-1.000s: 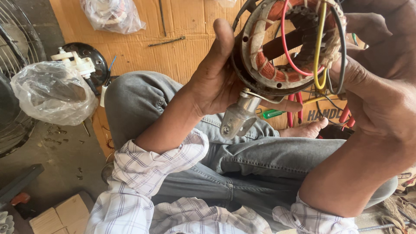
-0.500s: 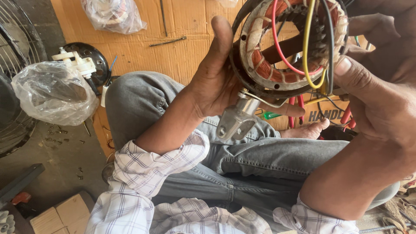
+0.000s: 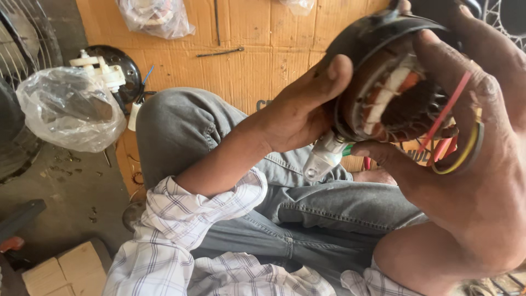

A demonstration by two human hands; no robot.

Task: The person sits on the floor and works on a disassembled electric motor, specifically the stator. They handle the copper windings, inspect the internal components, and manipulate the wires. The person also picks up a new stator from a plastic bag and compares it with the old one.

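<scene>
I clasp the bare fan motor (image 3: 392, 104) in both hands (image 3: 298, 118) (image 3: 471, 181), wires (image 3: 457, 137) loose, reassembly seemingly pending

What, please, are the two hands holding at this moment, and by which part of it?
Both hold a round black fan motor with copper windings: the left hand grips its left rim, the right hand wraps its right side and lower edge.

motors: 1 (image 3: 392, 104) | hands: 2 | plastic bags: 3 | wires: 3 | cardboard sheets: 1 (image 3: 257, 49)
</scene>
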